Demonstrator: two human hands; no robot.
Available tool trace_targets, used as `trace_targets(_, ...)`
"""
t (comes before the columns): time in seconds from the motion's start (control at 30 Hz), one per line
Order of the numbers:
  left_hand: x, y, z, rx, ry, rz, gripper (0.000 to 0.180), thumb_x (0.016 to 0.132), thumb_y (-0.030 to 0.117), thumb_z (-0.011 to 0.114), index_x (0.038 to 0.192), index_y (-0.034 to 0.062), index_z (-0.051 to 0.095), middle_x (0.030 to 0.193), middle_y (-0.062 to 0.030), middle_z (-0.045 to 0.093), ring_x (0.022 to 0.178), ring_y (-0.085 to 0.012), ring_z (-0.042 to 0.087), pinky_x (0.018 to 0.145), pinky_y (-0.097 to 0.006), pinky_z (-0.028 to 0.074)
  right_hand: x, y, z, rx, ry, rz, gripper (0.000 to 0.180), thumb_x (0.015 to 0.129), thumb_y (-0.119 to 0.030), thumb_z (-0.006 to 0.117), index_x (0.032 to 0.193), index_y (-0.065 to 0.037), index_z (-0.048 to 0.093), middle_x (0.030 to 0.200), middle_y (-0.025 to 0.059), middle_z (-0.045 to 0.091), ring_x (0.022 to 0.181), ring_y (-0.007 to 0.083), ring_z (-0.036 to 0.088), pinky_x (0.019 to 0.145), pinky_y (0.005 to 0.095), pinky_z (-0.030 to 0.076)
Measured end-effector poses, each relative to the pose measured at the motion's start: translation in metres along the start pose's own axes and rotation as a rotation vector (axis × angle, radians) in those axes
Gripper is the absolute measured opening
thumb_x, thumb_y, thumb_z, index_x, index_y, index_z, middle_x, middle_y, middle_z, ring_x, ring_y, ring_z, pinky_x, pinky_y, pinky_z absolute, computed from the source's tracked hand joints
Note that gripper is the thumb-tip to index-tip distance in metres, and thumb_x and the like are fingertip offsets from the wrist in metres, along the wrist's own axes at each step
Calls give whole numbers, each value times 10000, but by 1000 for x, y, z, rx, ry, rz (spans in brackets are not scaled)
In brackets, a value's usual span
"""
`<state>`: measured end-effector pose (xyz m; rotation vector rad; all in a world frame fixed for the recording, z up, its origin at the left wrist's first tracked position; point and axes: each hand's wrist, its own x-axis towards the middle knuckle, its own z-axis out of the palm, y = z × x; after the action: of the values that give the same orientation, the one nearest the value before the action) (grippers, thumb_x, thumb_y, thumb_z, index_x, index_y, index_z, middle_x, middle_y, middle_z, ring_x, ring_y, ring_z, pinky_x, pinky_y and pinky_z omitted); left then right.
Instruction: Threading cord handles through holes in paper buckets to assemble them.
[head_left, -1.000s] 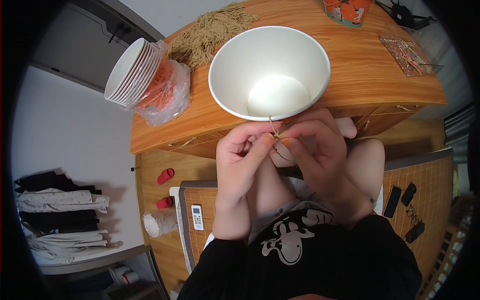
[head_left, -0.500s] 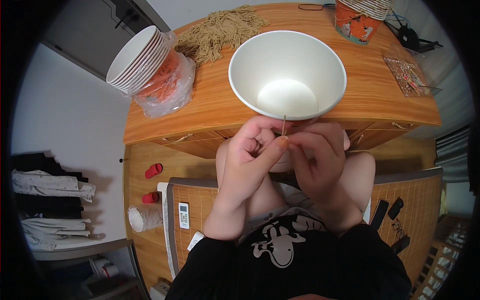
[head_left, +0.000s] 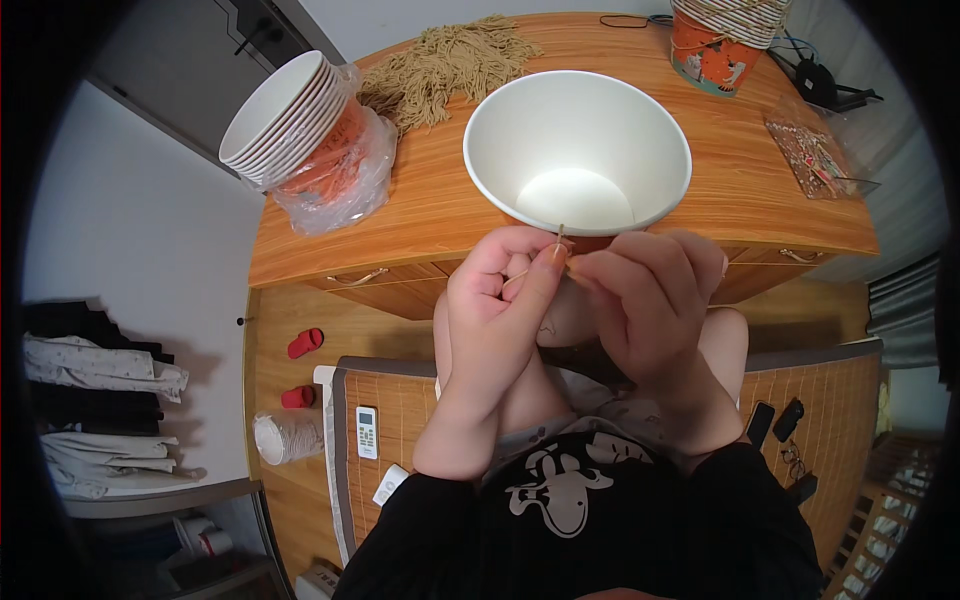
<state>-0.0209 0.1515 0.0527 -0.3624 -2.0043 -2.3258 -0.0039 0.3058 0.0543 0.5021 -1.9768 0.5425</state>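
A thin tan cord (head_left: 561, 232) stands up from between the thumb and forefinger of my left hand (head_left: 498, 290), which is closed in a pinch. More of it crosses that hand's curled fingers. Close by, my right hand (head_left: 650, 300) is pinched too, its fingertips at the cord just below my left thumb tip; what exactly lies between them is mostly covered. Both hands are in front of a large white paper bucket (head_left: 577, 125), which tilts its open mouth toward me and shows a bare inside. The bucket's near outer side is largely hidden by my hands.
A pile of tan cords (head_left: 450, 75) lies on the wooden desk (head_left: 430, 190). Left of it, nested orange-and-white buckets (head_left: 325, 150) lean in clear plastic. Another bucket stack (head_left: 715, 55) stands back right, near a clear bag (head_left: 815, 155) of small pieces. A remote (head_left: 367, 432) lies beside me.
My right hand has shifted slightly right and turned, opening a small gap from my left hand. Less cord sticks up above my left thumb. The bucket looks slightly lower in view.
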Motion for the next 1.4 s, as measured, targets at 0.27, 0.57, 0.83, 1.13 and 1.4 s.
trace_targets(0.27, 1, -7, 1, 425, 115, 346, 74, 929, 27, 676, 1000, 22, 656, 637, 85, 396, 588, -9, 355, 549, -184, 301, 29, 10, -6, -41, -102, -142, 272, 714, -149, 725, 978, -168, 663, 1016, -38, 596, 981, 191, 514, 857, 339, 371)
trace_targets(0.57, -4, -1, -4, 405, 100, 363, 84, 940, -22, 641, 1013, 15, 619, 683, 110, 392, 620, 10, 327, 578, -159, 263, 45, 9, -8, 88, -219, -125, 147, 789, -153, 730, 926, -160, 680, 1013, -39, 652, 1030, 213, 534, 932, 353, 325)
trace_targets(0.83, -4, -2, -6, 241, 130, 245, 77, 907, 22, 699, 946, 24, 633, 593, 82, 392, 561, -6, 333, 516, -188, 291, 20, 16, 2, 262, -78, 15, 239, 772, -88, 758, 979, -179, 682, 958, -60, 675, 958, 173, 578, 872, 358, 322)
trace_targets(1.13, -8, -5, -8, 274, 92, 255, 113, 940, -34, 643, 1047, -3, 624, 713, 111, 441, 636, 25, 366, 596, -132, 292, 19, 6, 3, 310, -62, 15, 280, 767, -33, 804, 983, -132, 656, 931, -40, 721, 890, 165, 597, 834, 336, 376)
trace_targets(1.4, -9, -2, -7, 533, 195, 439, 130, 843, -4, 751, 961, 23, 707, 619, 1, 473, 551, -98, 436, 542, -239, 399, 17, 8, 7, 554, -232, 115, 381, 843, 96, 706, 1116, -39, 477, 1030, 109, 684, 972, 183, 648, 784, 274, 569)
